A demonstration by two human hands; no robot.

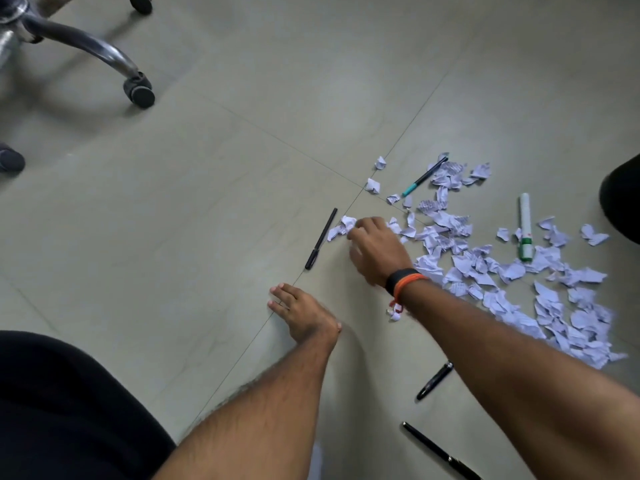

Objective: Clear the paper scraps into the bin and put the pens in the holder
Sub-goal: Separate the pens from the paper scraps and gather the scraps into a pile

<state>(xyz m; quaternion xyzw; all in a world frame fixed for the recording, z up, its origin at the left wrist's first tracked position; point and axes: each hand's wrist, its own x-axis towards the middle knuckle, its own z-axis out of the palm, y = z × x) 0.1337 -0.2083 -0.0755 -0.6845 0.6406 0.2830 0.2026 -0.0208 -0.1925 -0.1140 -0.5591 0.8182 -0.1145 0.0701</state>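
Several torn white paper scraps (512, 271) lie spread over the tiled floor on the right. My right hand (377, 251), with a black and orange band at the wrist, reaches over the pile's left end, its curled fingertips on a crumpled scrap (346, 225); motion blur hides whether it grips. My left hand (304, 313) rests flat on the floor, fingers apart, holding nothing. A thin black pen (321, 239) lies just left of my right hand. A teal-ended pen (424, 177) and a white-and-green marker (525, 226) lie among the scraps. Two black pens (434, 380) (440, 452) lie near my right forearm.
An office chair's chrome base with a black caster (138, 90) stands at the top left, and another caster (10, 161) sits at the left edge. A dark rounded object (623, 199) is cut off at the right edge. My black-clothed leg (69, 410) fills the bottom left.
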